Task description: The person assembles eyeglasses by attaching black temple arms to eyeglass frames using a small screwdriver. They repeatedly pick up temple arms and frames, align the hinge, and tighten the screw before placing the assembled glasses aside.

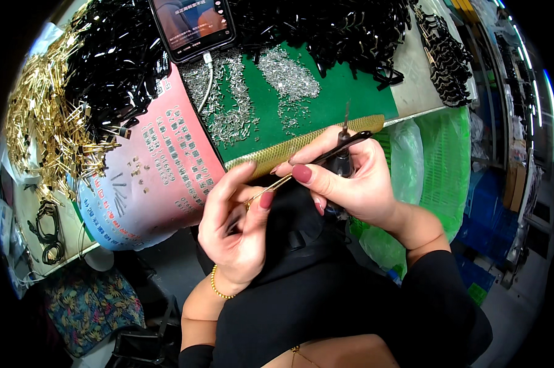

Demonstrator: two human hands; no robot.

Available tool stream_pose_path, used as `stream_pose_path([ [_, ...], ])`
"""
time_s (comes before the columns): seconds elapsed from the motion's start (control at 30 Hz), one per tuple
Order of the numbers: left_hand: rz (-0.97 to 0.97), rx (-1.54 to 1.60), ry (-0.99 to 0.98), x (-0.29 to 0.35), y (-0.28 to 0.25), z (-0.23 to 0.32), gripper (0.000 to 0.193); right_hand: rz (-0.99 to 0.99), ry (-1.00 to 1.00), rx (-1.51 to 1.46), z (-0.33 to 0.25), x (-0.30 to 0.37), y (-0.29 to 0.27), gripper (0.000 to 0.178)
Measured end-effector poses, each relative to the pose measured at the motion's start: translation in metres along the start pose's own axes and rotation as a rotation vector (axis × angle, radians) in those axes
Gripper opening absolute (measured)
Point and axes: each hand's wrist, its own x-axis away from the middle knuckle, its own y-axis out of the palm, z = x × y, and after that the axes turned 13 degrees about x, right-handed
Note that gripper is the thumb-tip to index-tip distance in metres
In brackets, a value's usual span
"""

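Note:
Before my body, near the table's front edge, my left hand (234,230) pinches a thin gold metal rod (271,188) between thumb and fingers. My right hand (366,184) grips a slim black eyeglass temple (343,146), its tip close to the gold rod; whether the two are joined is hidden by my fingertips. A black screwdriver (340,164), bit pointing away from me, also sits within my right hand, behind the temple. Beyond my hands, small silver screws or pins (289,73) lie in heaps on a green mat (268,130).
Piles of black temples (114,55) and gold metal parts (44,116) cover the left side. A phone (194,30) with a white cable (211,73) stands at the back. A yellow mesh strip (311,142) lines the front edge. At right hangs a green plastic-lined basket (445,165).

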Motion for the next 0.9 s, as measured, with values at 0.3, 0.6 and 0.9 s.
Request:
stream_pose_path([
  [0.3,-0.103,0.006,-0.112,0.002,-0.019,-0.013,0.021,0.061,-0.292,1.424,-0.015,-0.003,-0.058,0.038],
  [0.6,-0.082,0.242,-0.088,-0.034,0.012,-0.041,0.025,-0.046,-0.302,1.549,-0.009,-0.014,-0.064,0.043],
  [0.9,0.058,0.05,-0.237,-0.018,0.001,-0.014,0.025,-0.09,-0.319,1.533,-0.008,-0.017,-0.069,0.046],
])
